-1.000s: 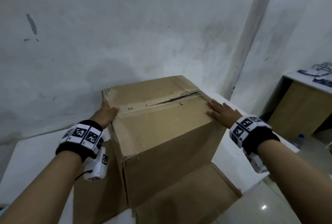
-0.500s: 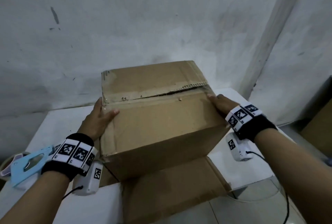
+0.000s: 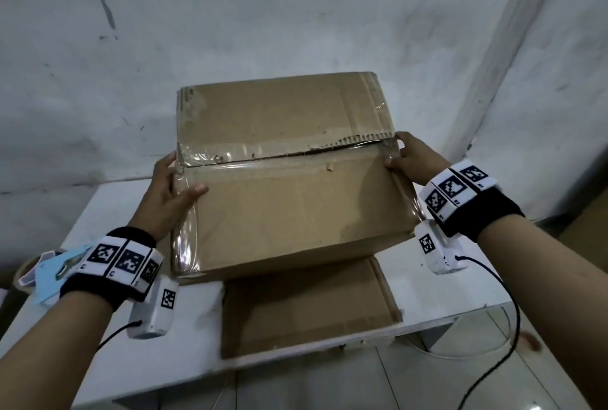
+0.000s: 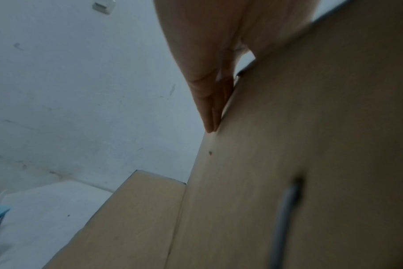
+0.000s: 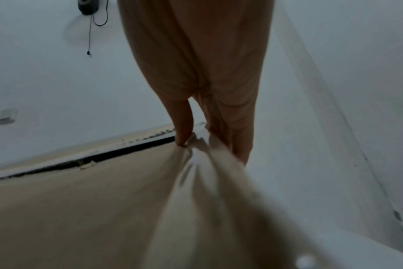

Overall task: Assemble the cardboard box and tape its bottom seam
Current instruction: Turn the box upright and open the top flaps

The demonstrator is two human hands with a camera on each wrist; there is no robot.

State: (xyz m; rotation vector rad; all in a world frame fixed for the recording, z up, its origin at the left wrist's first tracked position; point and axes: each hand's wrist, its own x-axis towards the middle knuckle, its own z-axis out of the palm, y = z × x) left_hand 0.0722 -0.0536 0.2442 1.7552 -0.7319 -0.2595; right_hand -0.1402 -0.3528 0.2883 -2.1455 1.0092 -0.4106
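The brown cardboard box [image 3: 296, 205] stands upside down on the white table [image 3: 108, 205], its bottom flaps folded shut. Clear tape [image 3: 230, 159] runs along the seam; toward the right end the seam gapes as a dark slit [image 5: 104, 154]. My left hand [image 3: 167, 189] lies against the box's left side with straight fingers [image 4: 207, 109] and its thumb on top. My right hand [image 3: 411, 159] is at the seam's right end, with the thumb [image 5: 182, 131] pressing on top and the fingers down the side over wrinkled tape [image 5: 207, 163].
A blue tape dispenser [image 3: 49, 271] with its roll lies at the table's left edge. One lower flap [image 3: 306, 304] of the box lies spread flat toward the front edge, another [image 4: 138, 209] to the left. A wall stands close behind. Wrist-camera cables hang by both arms.
The box has turned to face me more squarely. My left hand slid nearer along the left edge, thumb onto the top. My right hand shifted to the seam's right end.
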